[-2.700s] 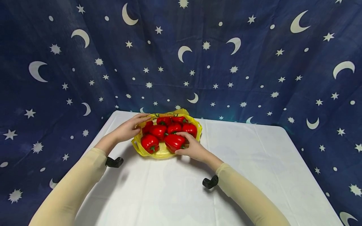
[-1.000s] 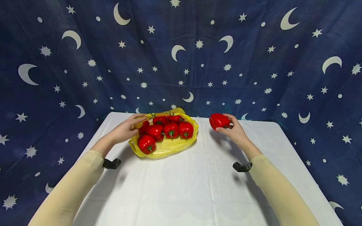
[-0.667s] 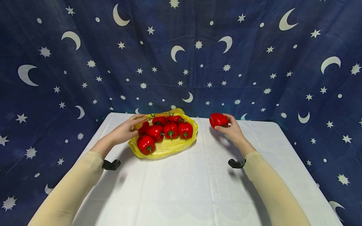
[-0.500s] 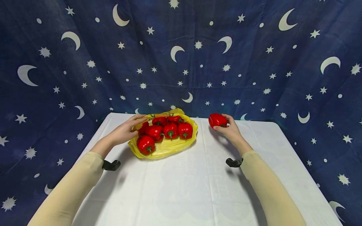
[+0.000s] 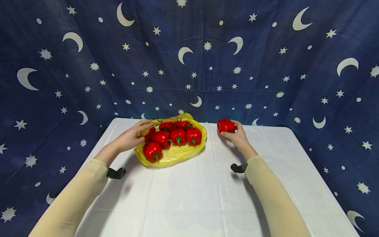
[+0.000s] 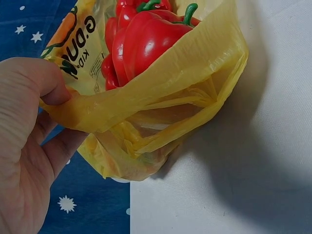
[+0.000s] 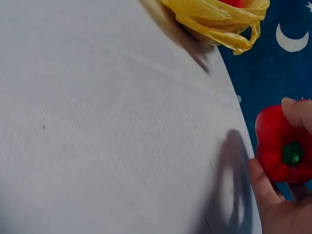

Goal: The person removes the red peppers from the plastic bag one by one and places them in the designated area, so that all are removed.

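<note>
A yellow plastic bag (image 5: 174,154) lies open at the back of the white table (image 5: 207,191), holding several red bell peppers (image 5: 177,135). My left hand (image 5: 133,135) pinches the bag's left rim; the left wrist view shows thumb and fingers (image 6: 44,92) clamped on the yellow plastic (image 6: 161,92), with peppers (image 6: 146,39) inside. My right hand (image 5: 235,135) grips one red pepper (image 5: 225,125) just above the table, to the right of the bag. In the right wrist view that pepper (image 7: 280,151) sits between my fingertips, green stem toward the camera.
A dark blue cloth with white moons and stars (image 5: 189,59) hangs behind and around the table. The table's back edge (image 5: 266,127) runs close behind the held pepper. Small black wrist-camera mounts (image 5: 116,172) sit on both forearms.
My right hand took a pepper out of the bag and carried it right; over the last second it has drifted slightly left and down. The left hand has not moved.
</note>
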`<state>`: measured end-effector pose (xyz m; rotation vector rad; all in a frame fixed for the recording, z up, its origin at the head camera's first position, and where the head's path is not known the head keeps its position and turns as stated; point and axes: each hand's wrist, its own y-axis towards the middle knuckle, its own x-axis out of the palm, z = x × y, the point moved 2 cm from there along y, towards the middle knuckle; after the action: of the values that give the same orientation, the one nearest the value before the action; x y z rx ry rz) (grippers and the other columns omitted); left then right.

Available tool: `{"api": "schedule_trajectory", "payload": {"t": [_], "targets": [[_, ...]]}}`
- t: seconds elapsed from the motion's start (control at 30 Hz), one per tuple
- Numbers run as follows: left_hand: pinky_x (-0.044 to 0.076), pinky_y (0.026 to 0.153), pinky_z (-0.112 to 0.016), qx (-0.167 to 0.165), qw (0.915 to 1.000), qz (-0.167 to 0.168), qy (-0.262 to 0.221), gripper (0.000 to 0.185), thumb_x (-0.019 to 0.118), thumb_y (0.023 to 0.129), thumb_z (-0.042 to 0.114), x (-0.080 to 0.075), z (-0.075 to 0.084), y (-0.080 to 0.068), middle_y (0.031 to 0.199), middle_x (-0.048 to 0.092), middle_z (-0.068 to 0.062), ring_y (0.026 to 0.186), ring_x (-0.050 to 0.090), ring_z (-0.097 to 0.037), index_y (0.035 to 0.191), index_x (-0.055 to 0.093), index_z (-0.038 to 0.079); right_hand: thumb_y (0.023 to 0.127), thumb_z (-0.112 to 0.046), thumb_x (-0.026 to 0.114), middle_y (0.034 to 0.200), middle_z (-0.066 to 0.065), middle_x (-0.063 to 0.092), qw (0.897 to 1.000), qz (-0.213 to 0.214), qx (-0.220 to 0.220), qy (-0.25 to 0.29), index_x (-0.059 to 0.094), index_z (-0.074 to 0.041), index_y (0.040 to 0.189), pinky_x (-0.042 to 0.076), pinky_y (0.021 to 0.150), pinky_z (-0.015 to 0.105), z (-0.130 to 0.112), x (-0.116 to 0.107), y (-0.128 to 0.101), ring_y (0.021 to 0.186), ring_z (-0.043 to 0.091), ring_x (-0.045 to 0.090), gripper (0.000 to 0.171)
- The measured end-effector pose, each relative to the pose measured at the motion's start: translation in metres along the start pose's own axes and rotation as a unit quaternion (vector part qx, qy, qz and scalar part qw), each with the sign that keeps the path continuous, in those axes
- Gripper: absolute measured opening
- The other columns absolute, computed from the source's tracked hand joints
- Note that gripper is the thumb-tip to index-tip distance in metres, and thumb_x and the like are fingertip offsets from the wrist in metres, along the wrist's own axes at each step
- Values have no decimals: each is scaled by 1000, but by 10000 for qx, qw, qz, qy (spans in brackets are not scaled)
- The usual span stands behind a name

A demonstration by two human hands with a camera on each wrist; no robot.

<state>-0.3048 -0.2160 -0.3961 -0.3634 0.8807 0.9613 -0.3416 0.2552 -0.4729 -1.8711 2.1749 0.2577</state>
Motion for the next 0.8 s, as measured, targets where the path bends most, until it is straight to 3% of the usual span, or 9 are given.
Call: {"api": "schedule_trajectory", "payload": {"t": [0.8], "targets": [[42, 109, -57, -85, 9999, -66, 64, 69, 56, 92, -5, -2, 3, 1, 163, 28, -11, 140, 40, -37, 158, 41, 10, 84, -14, 83, 161, 19, 29, 9984, 233, 51, -522, 29, -14, 159, 37, 114, 55, 6, 21, 6, 146, 39, 30, 93]]}}
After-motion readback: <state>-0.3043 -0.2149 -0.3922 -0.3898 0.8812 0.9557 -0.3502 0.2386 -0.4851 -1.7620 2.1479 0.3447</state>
